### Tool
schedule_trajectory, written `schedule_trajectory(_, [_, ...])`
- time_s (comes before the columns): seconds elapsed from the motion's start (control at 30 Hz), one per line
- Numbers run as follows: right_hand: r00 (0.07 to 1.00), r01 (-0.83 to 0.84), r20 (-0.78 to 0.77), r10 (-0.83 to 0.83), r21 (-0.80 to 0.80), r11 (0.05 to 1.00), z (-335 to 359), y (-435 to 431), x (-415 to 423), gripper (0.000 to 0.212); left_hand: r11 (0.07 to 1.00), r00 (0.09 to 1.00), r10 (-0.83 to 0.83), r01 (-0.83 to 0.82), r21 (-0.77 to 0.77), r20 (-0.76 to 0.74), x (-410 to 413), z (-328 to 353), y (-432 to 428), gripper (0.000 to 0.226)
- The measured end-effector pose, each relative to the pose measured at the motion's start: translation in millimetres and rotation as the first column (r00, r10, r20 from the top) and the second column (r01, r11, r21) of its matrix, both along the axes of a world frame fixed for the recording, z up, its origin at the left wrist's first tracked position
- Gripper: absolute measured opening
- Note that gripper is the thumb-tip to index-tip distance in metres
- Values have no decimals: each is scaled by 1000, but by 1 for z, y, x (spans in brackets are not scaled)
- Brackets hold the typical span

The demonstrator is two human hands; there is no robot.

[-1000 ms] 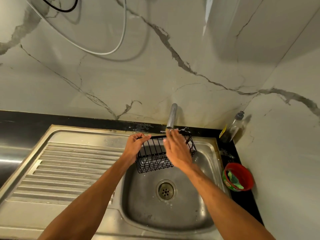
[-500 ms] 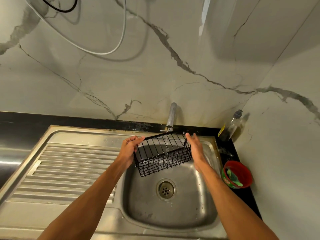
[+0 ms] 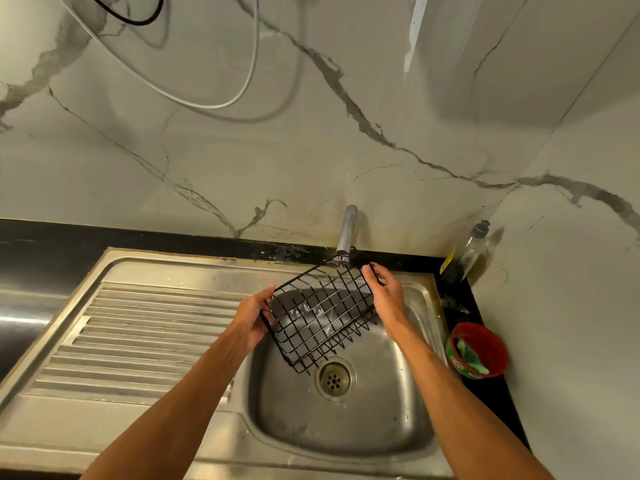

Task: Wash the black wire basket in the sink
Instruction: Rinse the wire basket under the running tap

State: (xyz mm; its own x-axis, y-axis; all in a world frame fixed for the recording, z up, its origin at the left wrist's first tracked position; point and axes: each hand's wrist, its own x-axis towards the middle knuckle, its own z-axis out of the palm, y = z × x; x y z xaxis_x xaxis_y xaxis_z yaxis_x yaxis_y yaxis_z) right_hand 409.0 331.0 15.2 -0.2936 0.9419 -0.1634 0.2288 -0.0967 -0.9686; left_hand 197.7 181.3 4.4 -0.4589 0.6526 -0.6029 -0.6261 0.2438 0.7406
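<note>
The black wire basket (image 3: 320,315) hangs tilted above the steel sink bowl (image 3: 381,420), its far corner just under the chrome tap spout (image 3: 347,233). My left hand (image 3: 254,318) grips the basket's left end. My right hand (image 3: 382,294) holds its right end, fingers curled over the top wire. The basket's lower edge hovers close above the drain (image 3: 334,375). Wet patches glint through the grid.
A ribbed steel draining board (image 3: 138,341) lies left of the bowl. On the black counter to the right stand a red tub (image 3: 479,349) holding a green scrubber and a clear soap bottle (image 3: 465,254). White and black cables hang on the marble wall.
My right hand moved from the basket's front to its right end. The basket has been turned and tipped, so its grid faces me and one corner points down at the drain.
</note>
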Motion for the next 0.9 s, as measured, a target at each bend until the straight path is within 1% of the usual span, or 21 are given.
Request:
schedule_trajectory(0.07, [993, 21, 111, -30, 82, 996, 4, 5, -6, 48, 995, 996, -87, 86, -57, -16, -3, -14, -6, 20])
schedule_trajectory(0.1, [986, 8, 162, -24, 101, 995, 7, 7, -8, 47, 984, 985, -159, 154, -90, -60, -3, -17, -8, 24])
schedule_trajectory(0.17, [972, -57, 232, 31, 104, 993, 14, 11, -12, 46, 941, 927, -320, 287, -179, -193, -4, -21, -11, 33])
schedule_trajectory(0.23, [963, -113, 255, 87, 92, 989, 19, 17, -16, 43, 893, 843, -440, 375, -248, -310, -6, -18, -11, 40])
schedule_trajectory(0.33, [938, -203, 306, 164, 99, 974, 26, 23, -25, 40, 836, 772, -548, 515, -187, -323, -6, -11, -6, 55])
schedule_trajectory(0.37, [926, -251, 314, 210, 94, 964, 27, 24, -28, 39, 816, 744, -576, 547, -185, -340, -4, -9, -1, 62])
schedule_trajectory(0.43, [896, -335, 339, 288, 90, 938, 29, 26, -35, 39, 782, 680, -619, 581, -227, -392, 5, -3, 12, 75])
schedule_trajectory(0.47, [887, -351, 356, 295, 104, 931, 28, 26, -39, 39, 778, 668, -624, 577, -247, -405, 8, -2, 19, 81])
schedule_trajectory(0.53, [872, -349, 415, 261, 152, 925, 24, 25, -44, 43, 812, 704, -582, 535, -234, -407, 13, -4, 29, 83])
schedule_trajectory(0.6, [835, -360, 507, 214, 209, 909, 13, 21, -44, 59, 862, 744, -504, 463, -207, -438, 14, -8, 36, 78])
schedule_trajectory(0.63, [803, -374, 570, 175, 254, 892, 5, 17, -44, 64, 878, 754, -476, 436, -197, -454, 15, -7, 38, 81])
schedule_trajectory(0.7, [725, -425, 686, 59, 378, 823, -10, 6, -45, 65, 902, 774, -429, 397, -170, -467, 17, -8, 42, 96])
schedule_trajectory(0.73, [699, -467, 714, 27, 428, 774, -13, -3, -45, 64, 918, 789, -392, 366, -151, -473, 18, -8, 43, 100])
schedule_trajectory(0.8, [667, -580, 744, 48, 478, 660, -16, -16, -40, 64, 946, 826, -320, 300, -120, -464, 20, -9, 45, 97])
schedule_trajectory(0.83, [655, -618, 753, 66, 484, 619, -20, -16, -36, 65, 956, 845, -293, 273, -108, -447, 21, -9, 47, 93])
schedule_trajectory(0.87, [655, -621, 753, 64, 487, 614, -21, -13, -33, 64, 961, 859, -275, 257, -101, -432, 23, -10, 49, 91])
schedule_trajectory(0.9, [662, -593, 748, 40, 490, 639, -21, -9, -32, 63, 965, 865, -261, 244, -97, -429, 25, -10, 51, 91])
